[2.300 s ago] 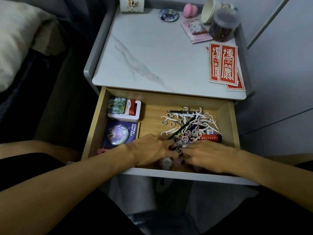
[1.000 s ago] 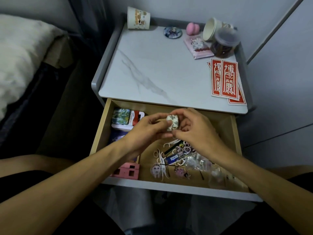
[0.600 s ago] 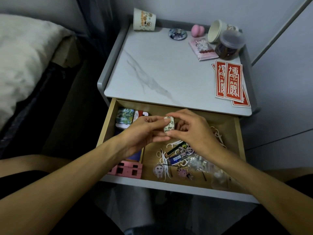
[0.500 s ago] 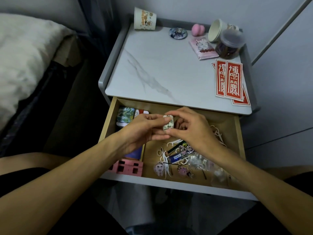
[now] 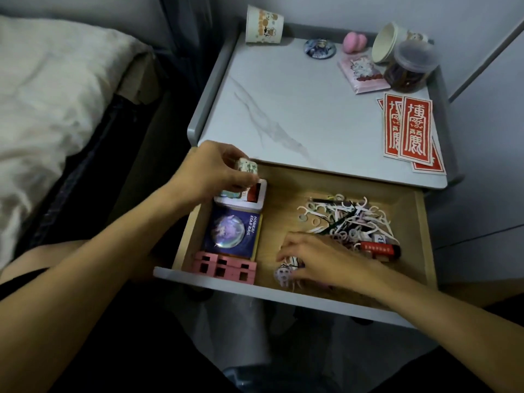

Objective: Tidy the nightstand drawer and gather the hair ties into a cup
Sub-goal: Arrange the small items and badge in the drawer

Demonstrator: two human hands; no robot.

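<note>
The hands have parted: the left hand [image 5: 209, 171] has carried the small patterned roll [image 5: 248, 165] to the drawer's [image 5: 283, 292] back-left corner, its grip pinching the roll. The right hand [image 5: 320, 259] has dropped to the front edge, fingertips on a figure charm [image 5: 283, 275]; I cannot tell whether its grip holds it. The hair ties [image 5: 314, 221] lie among floss picks [image 5: 357, 214] toward the drawer's right edge, and a paper cup [image 5: 263, 24] stands at the counter's [image 5: 297, 109] back-left corner.
</note>
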